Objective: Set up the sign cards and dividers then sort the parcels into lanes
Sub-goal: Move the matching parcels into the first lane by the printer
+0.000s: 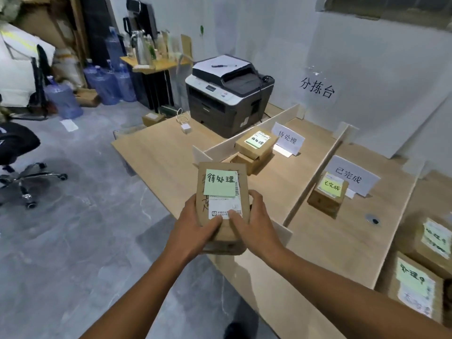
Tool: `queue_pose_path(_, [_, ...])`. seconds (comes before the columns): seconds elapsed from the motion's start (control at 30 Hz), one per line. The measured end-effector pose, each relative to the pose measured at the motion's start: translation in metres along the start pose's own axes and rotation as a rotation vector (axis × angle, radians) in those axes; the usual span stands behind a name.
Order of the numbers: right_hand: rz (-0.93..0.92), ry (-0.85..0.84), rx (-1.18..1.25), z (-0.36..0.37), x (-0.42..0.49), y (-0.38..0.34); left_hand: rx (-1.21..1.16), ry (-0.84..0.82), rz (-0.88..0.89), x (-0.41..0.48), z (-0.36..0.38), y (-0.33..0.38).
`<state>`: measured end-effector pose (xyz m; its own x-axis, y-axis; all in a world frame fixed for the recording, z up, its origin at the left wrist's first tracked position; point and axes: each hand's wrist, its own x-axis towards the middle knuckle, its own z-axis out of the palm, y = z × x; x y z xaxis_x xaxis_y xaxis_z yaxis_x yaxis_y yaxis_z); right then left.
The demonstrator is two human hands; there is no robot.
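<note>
I hold a brown cardboard parcel [222,189] with a green sticky note and a white shipping label above the table's front edge. My left hand [195,220] grips its left side and my right hand [252,216] grips its right side, thumbs on top. Wooden dividers [315,170] split the table into lanes. A white sign card [288,138] stands in the left lane behind two stacked parcels [255,145]. Another sign card [352,174] stands in the middle lane behind a parcel [327,194] with a yellow note. Two more parcels [415,285] lie at the far right.
A printer [227,94] sits on the table's back left, with a small white charger [186,128] beside it. An office chair [22,167] stands on the grey floor to the left. Blue water jugs [105,81] and a cluttered side table line the far wall.
</note>
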<state>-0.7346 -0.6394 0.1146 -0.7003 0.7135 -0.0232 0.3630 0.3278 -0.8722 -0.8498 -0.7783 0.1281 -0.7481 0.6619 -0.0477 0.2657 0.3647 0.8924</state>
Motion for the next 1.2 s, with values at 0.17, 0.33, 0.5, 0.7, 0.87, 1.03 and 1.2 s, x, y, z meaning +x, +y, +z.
queue_pose_path(0.17, [0.113, 0.124, -0.008, -0.006, 0.072, 0.03, -0.017, -0.166, 0.039, 0.093, 0.031, -0.005])
queue_pose_path(0.33, [0.192, 0.259, -0.035, -0.034, 0.137, 0.06, 0.02, -0.346, 0.063, 0.188, 0.082, 0.017])
queue_pose_path(0.5, [0.316, 0.388, -0.051, -0.068, 0.188, 0.094, 0.072, -0.557, 0.088, 0.275, 0.143, 0.039])
queue_pose_path(0.7, [0.431, 0.433, -0.065, -0.097, 0.247, 0.128, 0.016, -0.649, 0.08, 0.346, 0.209, 0.04])
queue_pose_path(0.87, [0.504, 0.474, -0.062, -0.104, 0.298, 0.158, -0.005, -0.677, 0.08, 0.398, 0.256, 0.028])
queue_pose_path(1.03, [0.601, 0.479, -0.124, -0.105, 0.333, 0.187, -0.025, -0.747, 0.029, 0.431, 0.295, 0.014])
queue_pose_path(1.2, [0.641, 0.529, -0.136, -0.097, 0.346, 0.206, -0.037, -0.782, -0.007, 0.447, 0.318, 0.001])
